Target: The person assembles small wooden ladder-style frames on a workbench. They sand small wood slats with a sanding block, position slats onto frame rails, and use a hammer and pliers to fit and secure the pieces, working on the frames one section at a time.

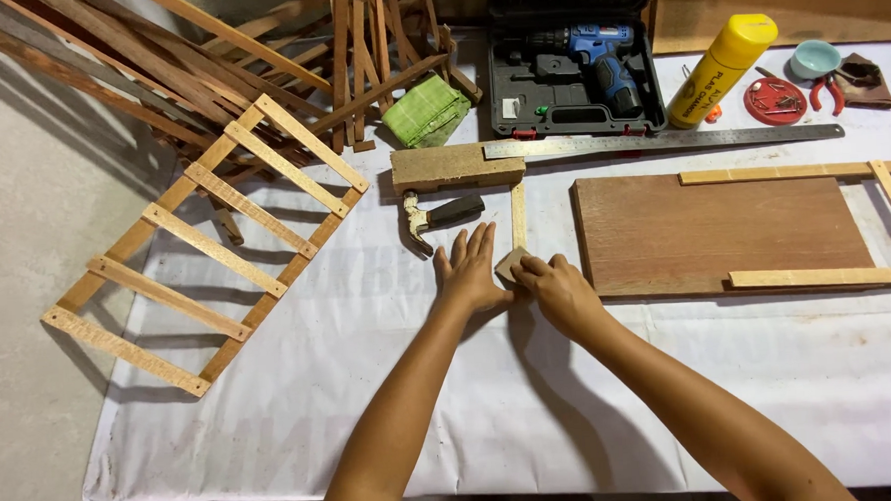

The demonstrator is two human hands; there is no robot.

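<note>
At frame centre, the left hand [471,271] lies flat and open, pinning the thin wooden strip [518,215] to the white sheet [371,384], while the right hand [557,288] pinches a small sanding block [511,264] at the strip's lower end, a sanding step calling for steady, even strokes.

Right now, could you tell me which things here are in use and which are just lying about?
In use: left hand, right hand, small wooden block, thin wooden strip.

Lying about: hammer, drill case, yellow can, slatted frame.
</note>
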